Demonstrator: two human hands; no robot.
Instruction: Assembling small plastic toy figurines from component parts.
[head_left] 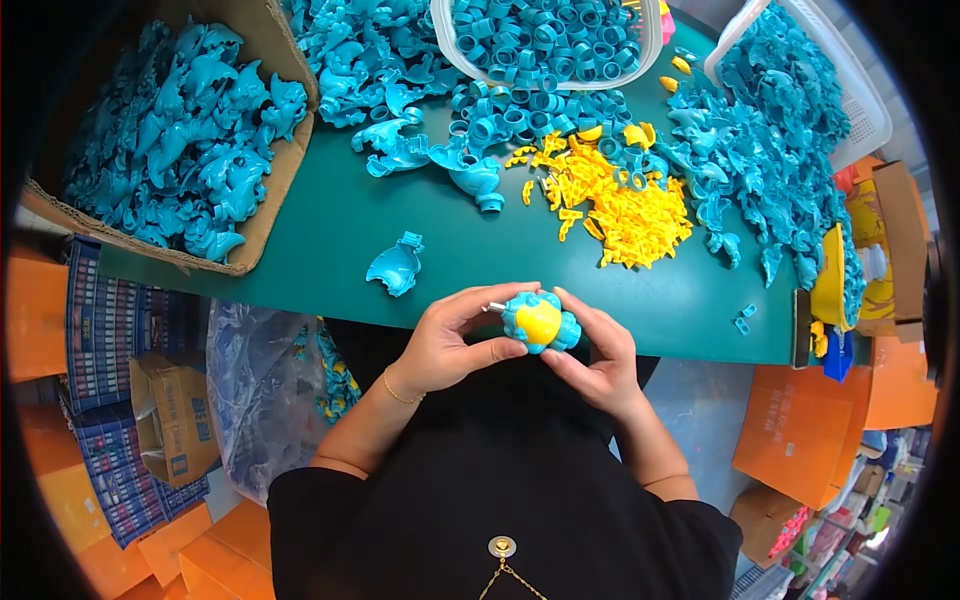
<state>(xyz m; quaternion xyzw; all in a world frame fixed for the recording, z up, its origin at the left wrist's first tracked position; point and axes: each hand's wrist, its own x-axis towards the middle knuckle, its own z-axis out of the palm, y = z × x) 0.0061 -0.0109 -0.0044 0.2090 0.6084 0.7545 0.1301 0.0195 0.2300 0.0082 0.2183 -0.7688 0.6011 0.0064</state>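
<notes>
You've got left hand (pixel 452 335) and right hand (pixel 605 362) clamped on that blue-and-yellow toy (pixel 540 321) by the near table (pixel 470 255) edge.

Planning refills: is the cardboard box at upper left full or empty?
The cardboard box looks well filled: teal plastic pieces cover its visible inside; bottom hidden.

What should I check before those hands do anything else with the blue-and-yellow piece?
1. Left hand gripping the blue-and-yellow piece: ok.
2. Right hand gripping it too: ok.
3. Silver rod beside it firmly fixed: cannot tell.
4. Single blue shell lying apart from the heaps: ok.
5. All blue rings inside the white tub: not ok, some lie on the green table.
</notes>
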